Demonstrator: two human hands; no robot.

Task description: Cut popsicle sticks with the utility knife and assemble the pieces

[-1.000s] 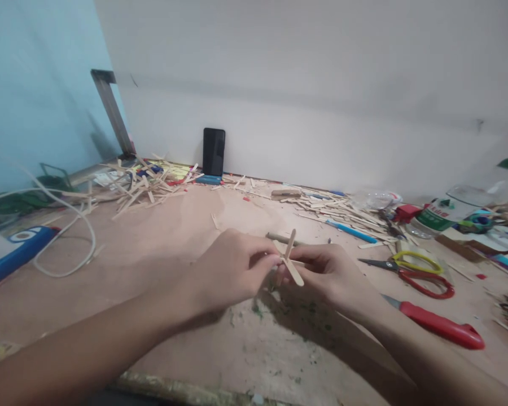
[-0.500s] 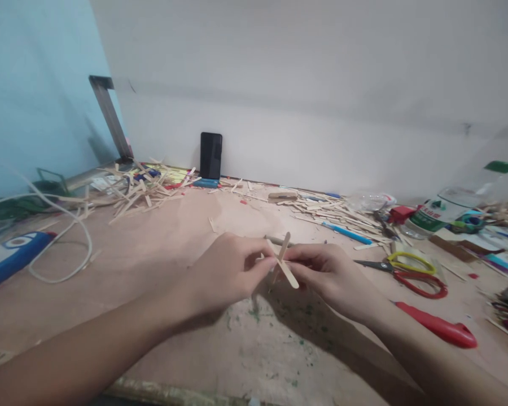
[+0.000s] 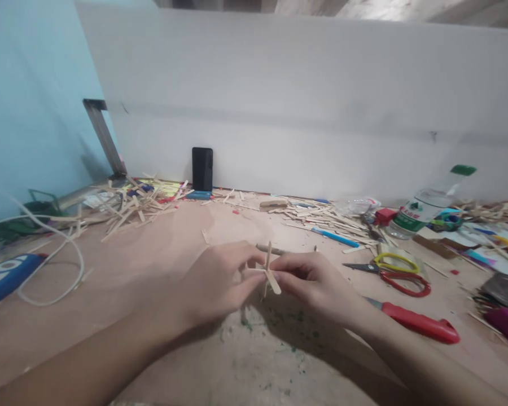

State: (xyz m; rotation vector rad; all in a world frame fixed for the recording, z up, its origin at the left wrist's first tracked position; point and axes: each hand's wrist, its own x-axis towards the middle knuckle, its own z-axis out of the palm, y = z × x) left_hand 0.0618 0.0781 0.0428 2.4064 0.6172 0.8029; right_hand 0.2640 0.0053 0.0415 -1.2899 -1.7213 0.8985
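Observation:
Several joined wooden craft sticks (image 3: pixel 273 282) form a small crossed piece, held up above the table between both hands. My left hand (image 3: pixel 222 276) pinches it from the left, with thumb and index finger near the crossing. From the other side my right hand (image 3: pixel 317 279) grips the same piece, its thumb and index finger close to the middle. One stick tip points up and another slants toward me. The fingers hide part of the piece, so how the sticks are fixed cannot be made out.
Scissors (image 3: pixel 400 273) and a red-handled knife (image 3: pixel 421 322) lie right of my right hand. Loose craft sticks (image 3: pixel 322 217) cover the back of the table (image 3: pixel 152 242). A phone (image 3: pixel 202 169) leans on the wall. A bottle (image 3: pixel 423 211) stands back right; a white cable (image 3: pixel 78 248) loops at left.
The view has tilted up and shifted a little right. The crossed sticks have turned in my fingers, so one tip now stands nearly upright. Both hands keep their hold.

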